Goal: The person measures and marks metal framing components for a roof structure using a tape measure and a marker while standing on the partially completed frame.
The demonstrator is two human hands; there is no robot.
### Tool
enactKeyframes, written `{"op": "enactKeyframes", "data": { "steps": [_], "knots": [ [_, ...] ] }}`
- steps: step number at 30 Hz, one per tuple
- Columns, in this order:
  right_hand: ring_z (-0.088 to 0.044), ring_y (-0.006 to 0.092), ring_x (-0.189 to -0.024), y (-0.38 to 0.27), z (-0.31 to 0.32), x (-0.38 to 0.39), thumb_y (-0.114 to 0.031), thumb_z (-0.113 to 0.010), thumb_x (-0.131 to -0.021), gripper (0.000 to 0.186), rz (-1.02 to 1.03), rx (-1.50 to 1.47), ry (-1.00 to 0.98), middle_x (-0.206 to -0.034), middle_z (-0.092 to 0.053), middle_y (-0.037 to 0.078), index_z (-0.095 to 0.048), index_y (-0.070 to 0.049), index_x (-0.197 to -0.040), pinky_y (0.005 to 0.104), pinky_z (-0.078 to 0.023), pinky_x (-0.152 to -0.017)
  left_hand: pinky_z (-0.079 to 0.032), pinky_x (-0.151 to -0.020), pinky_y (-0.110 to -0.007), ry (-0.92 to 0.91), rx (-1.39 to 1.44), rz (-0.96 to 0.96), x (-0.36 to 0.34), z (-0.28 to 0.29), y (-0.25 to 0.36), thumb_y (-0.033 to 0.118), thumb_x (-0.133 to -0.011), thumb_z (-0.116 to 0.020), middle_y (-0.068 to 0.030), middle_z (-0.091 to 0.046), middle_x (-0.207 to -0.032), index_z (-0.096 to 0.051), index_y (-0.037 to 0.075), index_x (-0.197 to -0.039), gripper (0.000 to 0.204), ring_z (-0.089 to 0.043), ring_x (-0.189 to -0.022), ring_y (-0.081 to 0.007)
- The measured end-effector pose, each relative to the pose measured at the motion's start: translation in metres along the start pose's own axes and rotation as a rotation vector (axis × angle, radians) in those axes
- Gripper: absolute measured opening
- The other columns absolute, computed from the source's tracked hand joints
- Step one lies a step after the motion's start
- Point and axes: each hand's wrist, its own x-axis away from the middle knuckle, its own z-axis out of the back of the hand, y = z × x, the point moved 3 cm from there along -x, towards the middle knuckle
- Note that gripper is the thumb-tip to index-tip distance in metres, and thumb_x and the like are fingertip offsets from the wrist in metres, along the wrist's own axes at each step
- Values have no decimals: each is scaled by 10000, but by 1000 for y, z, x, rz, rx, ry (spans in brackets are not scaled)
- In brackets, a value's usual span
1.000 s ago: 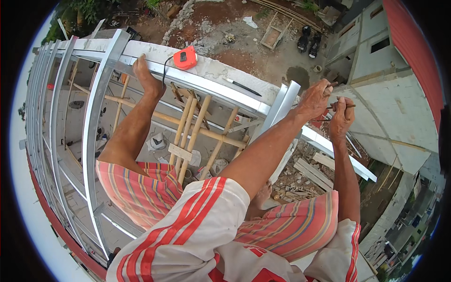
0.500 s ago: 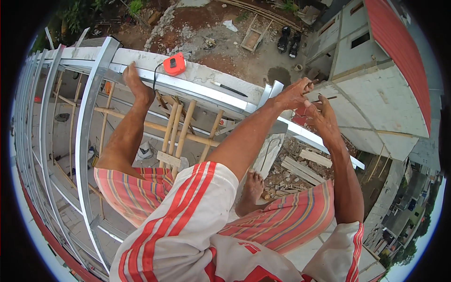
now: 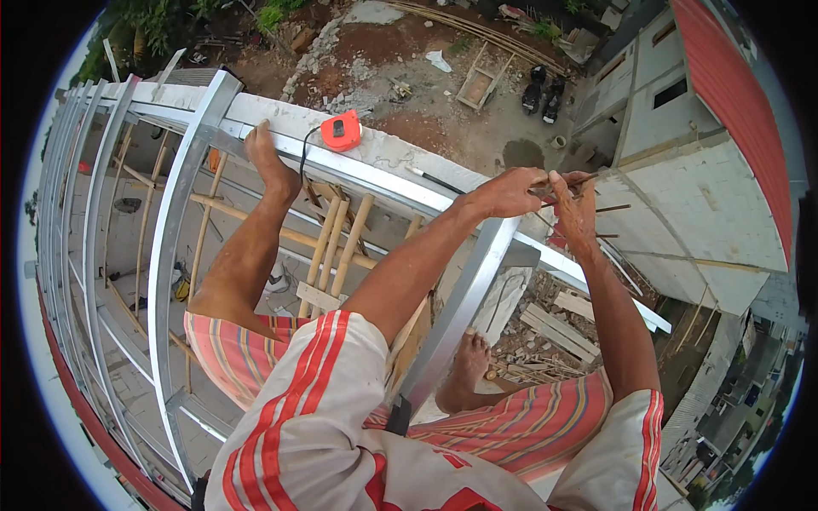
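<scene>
Both my hands meet at the right end of the wall top. My left hand (image 3: 514, 193) is closed, its fingertips pinched close to the right hand's. My right hand (image 3: 576, 213) also has its fingers pinched together, beside rusty steel rods (image 3: 612, 208) that stick out there. Whatever thin thing lies between the fingertips is too small to make out. Beneath my left forearm runs a silver metal channel (image 3: 464, 298), sloping toward my lap. A black pen (image 3: 436, 180) rests on the wall, its tip near my left wrist. An orange tape measure (image 3: 342, 132) sits further left.
My bare feet straddle a long metal rail (image 3: 375, 183) along the concrete wall (image 3: 396, 153). Curved metal rafters (image 3: 170, 221) stand at left. Bamboo poles (image 3: 332, 243) and wooden planks (image 3: 558, 332) lie far below. A neighbouring block building (image 3: 690, 200) rises at right.
My left hand has come down and closer to the right hand, and the fingertips of both now meet. The sloping channel shows more fully as my left arm shifted. The whole view has swung slightly.
</scene>
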Motion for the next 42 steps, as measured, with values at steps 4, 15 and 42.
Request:
{"op": "enactKeyframes", "data": {
  "steps": [4,15,42],
  "knots": [
    [-501,206,-860,0,7,-5,-394,-726,-820,512,-25,187,-31,-902,-514,112,-448,-5,-1001,351,-433,-793,-473,-855,-384,330,-495,46,64,82,-29,80,-757,-606,-146,-606,-1064,-621,61,-1154,397,-586,-1002,-273],
    [-434,359,-1234,-10,8,5,-477,-773,-730,1063,-143,160,-58,-1341,-389,293,-182,76,-1419,410,-400,-1001,-459,-846,-419,168,-959,93,96,111,-87,213,-766,-696,-113,-527,-1001,-641,86,-1047,313,-521,-1022,-308],
    [-613,268,-997,-100,-74,31,-106,-587,-878,317,957,1295,-437,-1019,-645,106,-559,-80,-1193,438,-388,-1000,-497,-709,-338,365,-367,-331,66,73,-16,124,-861,-609,-140,-667,-867,-655,10,-1023,203,-635,-788,-234]
  ]
}}
